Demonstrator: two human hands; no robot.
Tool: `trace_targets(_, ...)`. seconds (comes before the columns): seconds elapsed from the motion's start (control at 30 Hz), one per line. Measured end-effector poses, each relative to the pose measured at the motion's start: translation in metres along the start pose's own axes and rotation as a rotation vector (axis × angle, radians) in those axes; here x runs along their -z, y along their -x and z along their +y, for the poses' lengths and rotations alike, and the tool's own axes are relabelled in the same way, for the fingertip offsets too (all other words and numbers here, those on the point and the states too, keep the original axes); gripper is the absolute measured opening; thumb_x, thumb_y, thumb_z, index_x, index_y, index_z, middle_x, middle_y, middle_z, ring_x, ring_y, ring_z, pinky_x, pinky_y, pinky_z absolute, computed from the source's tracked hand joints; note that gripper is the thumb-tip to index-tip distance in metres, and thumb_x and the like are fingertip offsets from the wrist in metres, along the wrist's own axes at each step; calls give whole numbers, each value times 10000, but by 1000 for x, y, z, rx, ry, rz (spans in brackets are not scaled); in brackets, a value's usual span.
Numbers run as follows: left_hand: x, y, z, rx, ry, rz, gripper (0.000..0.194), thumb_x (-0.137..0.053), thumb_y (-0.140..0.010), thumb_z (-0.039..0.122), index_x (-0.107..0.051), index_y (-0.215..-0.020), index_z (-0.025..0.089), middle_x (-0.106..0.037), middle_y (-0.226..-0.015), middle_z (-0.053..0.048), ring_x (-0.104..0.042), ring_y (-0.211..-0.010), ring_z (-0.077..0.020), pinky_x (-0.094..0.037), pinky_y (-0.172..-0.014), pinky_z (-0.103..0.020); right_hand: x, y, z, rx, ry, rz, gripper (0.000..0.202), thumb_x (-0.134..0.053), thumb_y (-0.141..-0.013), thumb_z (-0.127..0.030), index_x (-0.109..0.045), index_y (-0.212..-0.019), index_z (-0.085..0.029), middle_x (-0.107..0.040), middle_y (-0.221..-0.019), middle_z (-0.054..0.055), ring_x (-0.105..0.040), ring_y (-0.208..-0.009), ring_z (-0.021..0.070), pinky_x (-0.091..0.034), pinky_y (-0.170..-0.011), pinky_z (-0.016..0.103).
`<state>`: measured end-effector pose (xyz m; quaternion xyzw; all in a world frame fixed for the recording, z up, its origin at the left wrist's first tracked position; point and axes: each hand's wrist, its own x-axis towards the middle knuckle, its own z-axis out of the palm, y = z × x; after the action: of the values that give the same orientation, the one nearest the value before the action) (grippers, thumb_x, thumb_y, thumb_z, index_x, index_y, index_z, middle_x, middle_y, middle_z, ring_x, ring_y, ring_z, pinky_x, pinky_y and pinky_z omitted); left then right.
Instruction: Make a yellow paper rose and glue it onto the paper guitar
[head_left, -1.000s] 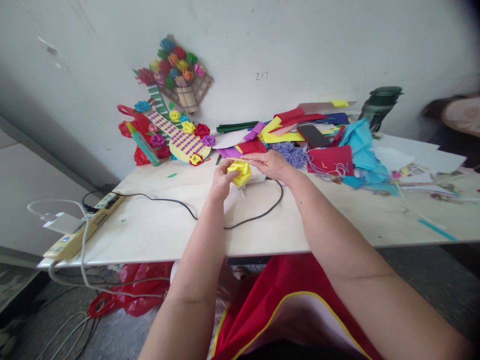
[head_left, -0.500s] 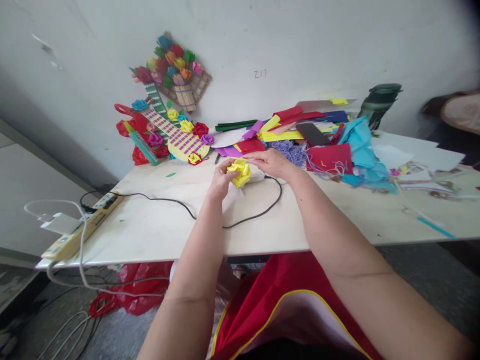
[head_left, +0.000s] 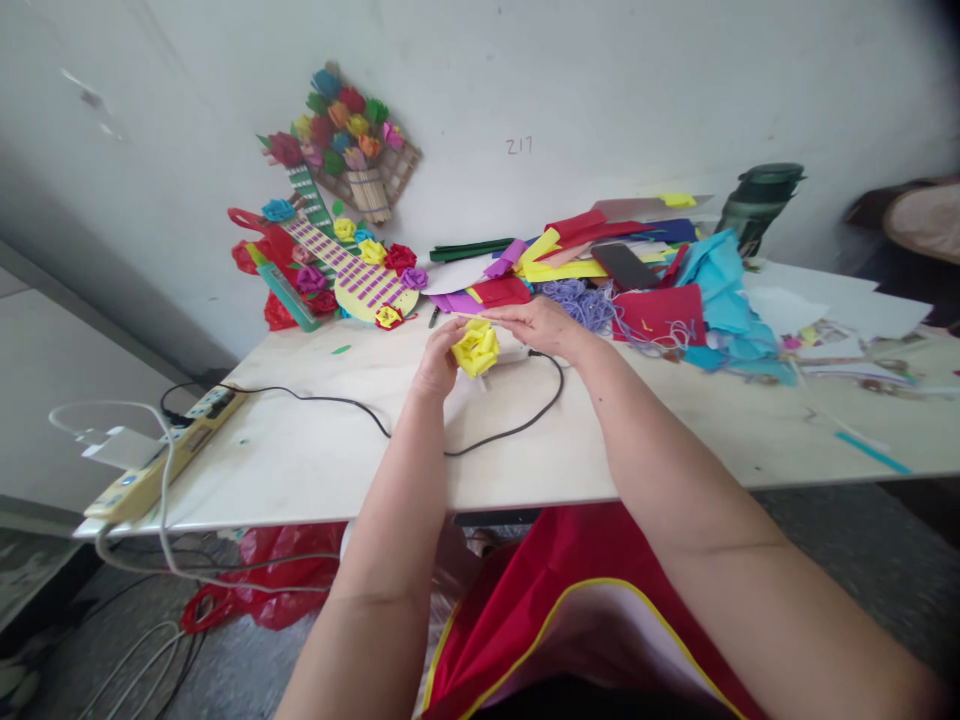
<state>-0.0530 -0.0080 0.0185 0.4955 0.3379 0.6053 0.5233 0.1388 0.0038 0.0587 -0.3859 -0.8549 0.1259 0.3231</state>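
Pale tabletop [head_left: 300,470] is bordered at left by a power strip [head_left: 124,497], and a black cable [head_left: 330,399] is looped nearer the edge. The yellow paper flower [head_left: 477,347], face tilted up, is grasped by the left hand [head_left: 437,362]; from its upper right, the right hand [head_left: 541,324] is pointed leftward, its grip unclear, with purple yarn [head_left: 576,302] heaped beyond.

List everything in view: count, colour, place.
Paper flower: one, yellow, left hand
Flower basket: one, multicoloured, wall
Table: one, whitish, centre
Guitar: one, multicoloured, back left
Squeeze bottle: one, teal, beside guitar
Bags: two, red, behind guitar, under table
Power strip: one, yellow, left edge
Charger: one, white, power strip
Cables: several, black or white, left, centre
Papers: many, multicoloured, back
Phone: one, dark, on papers
Yarn: one tangle, lilac, before phone
Flask: one, green, back right
Cloth: one, red, bottom
Right hand, left hand: two, bare, centre
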Motion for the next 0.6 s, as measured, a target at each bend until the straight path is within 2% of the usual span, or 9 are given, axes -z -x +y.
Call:
trace_targets(0.13,-2,-2,-1,-6,40,90,236,-619,-646,397,-624,-723,174,-655,-729,-32,-647,-766,-201,-499,-668,-293,-2,-1,-1,2,44,-27,346,-527,-903,-265,-642,-1223,-326,-702,-1158,0,-669,-1016,167,-479,-866,259)
trace_targets(0.23,-1,-4,-3,26,27,110,279,-672,-631,444,-601,-676,178,-622,-649,-17,-620,-662,-173,-490,-631,-282,-4,-1,-2,8,58,-34,343,-546,-894,-275,-647,-1218,-328,-694,-1169,1,-662,-1051,180,-485,-883,259)
trace_targets(0.43,5,-6,-6,34,25,152,277,-752,-550,362,-563,-611,169,-563,-565,25,-558,-548,-121,-455,-558,-245,-8,-2,0,16,91,-62,364,-548,-893,-269,-629,-1239,-348,-710,-1133,-4,-672,-1016,187,-489,-873,262)
trace_targets(0.6,5,-5,-5,57,3,172,250,-741,-512,329,-601,-627,157,-597,-586,12,-578,-567,-137,-457,-564,-256,-9,-3,0,26,146,-62,378,-550,-886,-256,-622,-1242,-357,-722,-1110,-11,-673,-996,179,-480,-862,251)
